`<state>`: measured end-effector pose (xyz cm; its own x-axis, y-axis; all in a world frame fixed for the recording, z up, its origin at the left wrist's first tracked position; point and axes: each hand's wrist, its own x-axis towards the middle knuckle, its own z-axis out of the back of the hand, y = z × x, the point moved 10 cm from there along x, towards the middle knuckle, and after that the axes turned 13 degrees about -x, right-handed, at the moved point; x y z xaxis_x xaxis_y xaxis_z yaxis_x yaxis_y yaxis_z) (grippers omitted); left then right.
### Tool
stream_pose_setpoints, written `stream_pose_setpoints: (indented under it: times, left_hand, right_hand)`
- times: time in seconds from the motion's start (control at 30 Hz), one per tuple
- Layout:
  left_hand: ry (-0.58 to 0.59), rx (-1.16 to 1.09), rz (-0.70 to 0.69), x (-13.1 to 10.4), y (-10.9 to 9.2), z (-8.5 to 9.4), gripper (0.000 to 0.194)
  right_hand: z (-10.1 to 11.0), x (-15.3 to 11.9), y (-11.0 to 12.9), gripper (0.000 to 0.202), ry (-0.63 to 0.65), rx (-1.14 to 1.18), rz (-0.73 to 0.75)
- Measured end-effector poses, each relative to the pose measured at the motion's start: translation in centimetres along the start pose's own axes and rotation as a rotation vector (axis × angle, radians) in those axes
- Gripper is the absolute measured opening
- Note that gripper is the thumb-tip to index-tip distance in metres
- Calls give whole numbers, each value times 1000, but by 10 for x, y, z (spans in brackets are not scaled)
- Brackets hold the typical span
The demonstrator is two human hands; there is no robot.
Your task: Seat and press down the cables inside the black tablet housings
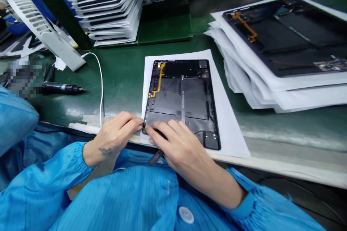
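A black tablet back housing (168,101) lies open side up on a sheet of white paper (229,130), with an orange flex cable (159,81) along its left side. My left hand (115,133) has its fingers closed together at the housing's lower left corner; whatever is between the fingertips is hidden. Over the lower edge, my right hand (176,142) reaches its index finger and thumb to that same corner. A dark, flat-ended tool (155,157) sticks out from under the curled right fingers, mostly covered by them.
At right, another tablet housing (292,39) rests on a pile of white sheets (252,90). Tall stacks of paper-layered housings (114,14) stand behind. On the left are a white fan-like device (48,36), its white cable (101,79), an electric screwdriver (62,88) and a neighbour's blue sleeve (16,119).
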<state>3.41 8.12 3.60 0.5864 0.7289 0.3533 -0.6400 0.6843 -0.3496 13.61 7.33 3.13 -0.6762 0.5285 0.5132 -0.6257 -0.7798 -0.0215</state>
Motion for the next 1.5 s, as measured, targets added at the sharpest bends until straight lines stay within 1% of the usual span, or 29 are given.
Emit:
stream_pose_setpoints:
  times: [0.1, 0.2, 0.33, 0.4, 0.47, 0.5, 0.6, 0.63, 0.67, 0.73, 0.8, 0.83, 0.9, 0.97, 1.03, 1.1, 1.2, 1.33, 1.5]
  left_hand:
    - [-62, -19, -18, -8, -1, 3, 28]
    - [-80, -22, -81, -12, -8, 5, 39]
    - [-27, 46, -173, -9, -20, 4, 40]
    - [10, 128, -235, -6, -30, 3, 36]
    - [46, 251, -281, -3, -40, 1, 33]
    - [64, 317, -296, -2, -45, -1, 31]
    - [126, 449, -307, -1, -51, -7, 31]
    - [130, 442, -314, -2, -52, -8, 31]
    - [119, 398, -322, -2, -51, -8, 31]
    - [72, 234, -301, -3, -44, -5, 32]
    - [14, 55, -228, 0, -26, -1, 33]
    - [0, -11, -175, 2, -15, -1, 33]
    - [30, -96, -76, 6, 6, -6, 39]
    - [109, -169, -34, 9, 18, -16, 51]
    - [170, -243, -31, 8, 21, -25, 56]
    - [147, -302, -42, 8, 21, -27, 54]
    - [93, -356, -49, 7, 20, -27, 56]
    - [95, -370, -39, 6, 17, -28, 57]
    - [89, -355, -33, 5, 17, -29, 53]
  right_hand:
    - [-1, 0, 0, 31, 11, -5, 6]
    - [0, 0, 0, 33, 6, -24, 23]
    - [-2, 1, 1, 32, 8, -16, 23]
    - [-3, 1, 0, 31, 25, 8, 8]
    - [0, 2, -2, 31, 28, 62, -11]
    - [3, 2, -5, 37, 31, 102, -24]
    - [13, 4, -18, 72, 72, 169, -77]
    - [16, 4, -22, 77, 94, 147, -85]
    - [20, 4, -26, 75, 110, 104, -86]
    - [27, 2, -30, 58, 102, 25, -69]
    - [31, -1, -32, 45, 92, 32, -65]
    - [30, -2, -33, 42, 102, 70, -69]
    - [23, -4, -31, 40, 153, 165, -68]
    - [18, -5, -28, 38, 197, 240, -52]
    - [17, -3, -26, 35, 182, 284, -50]
    - [18, -1, -27, 36, 126, 279, -75]
    - [16, 1, -26, 36, 63, 162, -97]
    - [9, 0, -17, 36, 51, -4, -65]
    - [6, -1, -13, 35, 59, -64, -45]
